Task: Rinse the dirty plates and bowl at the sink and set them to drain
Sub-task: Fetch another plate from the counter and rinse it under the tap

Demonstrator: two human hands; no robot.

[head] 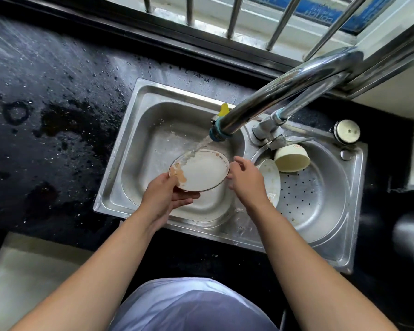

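faucet [261,106] overhangs plate [201,172] pinched in left grip [164,195]; right grip [245,179] spread beside it.

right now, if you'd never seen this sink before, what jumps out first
The water pouring from the chrome faucet onto the white plate, held tilted over the left basin by the left hand, the right hand at its far rim. An orange smear clings near the left thumb. In the round right basin, a stained plate leans on edge beside a cream bowl lying tipped over.
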